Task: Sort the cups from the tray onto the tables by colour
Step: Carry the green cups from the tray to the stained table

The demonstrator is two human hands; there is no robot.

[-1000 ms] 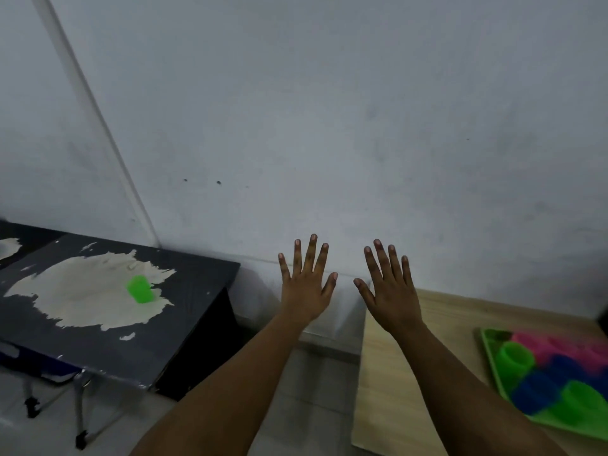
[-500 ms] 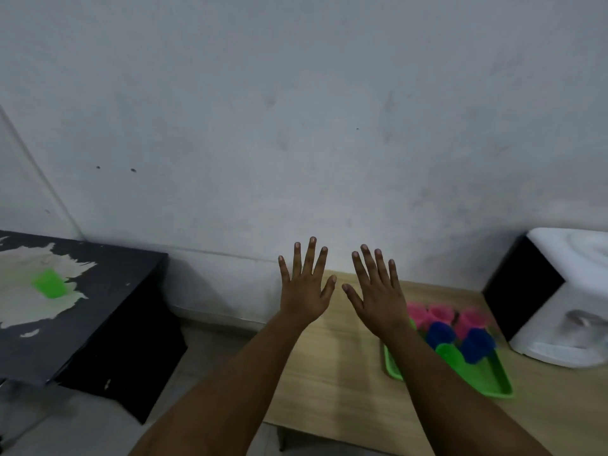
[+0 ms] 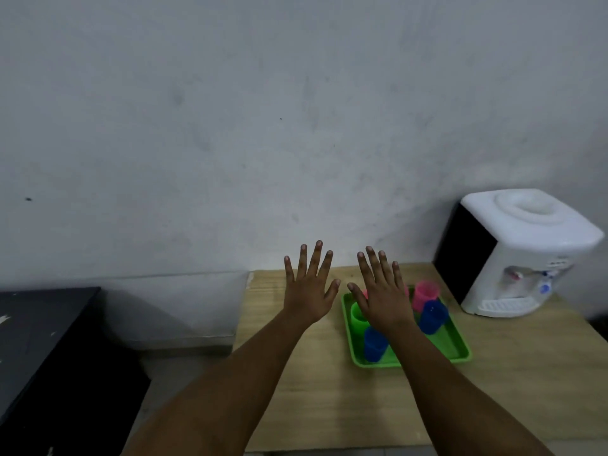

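In the head view, the left hand (image 3: 311, 296) and the right hand (image 3: 383, 296) are held up flat, each grip wide and holding nothing. The green tray (image 3: 459, 352) sits near the back edge of the wooden worktop (image 3: 316, 390). It holds a green cup (image 3: 358, 315), two blue cups (image 3: 433, 316) and a pink cup (image 3: 425, 293). The cups stand close together, so grabbing one fast could knock over its neighbour. The right hand hides some cups.
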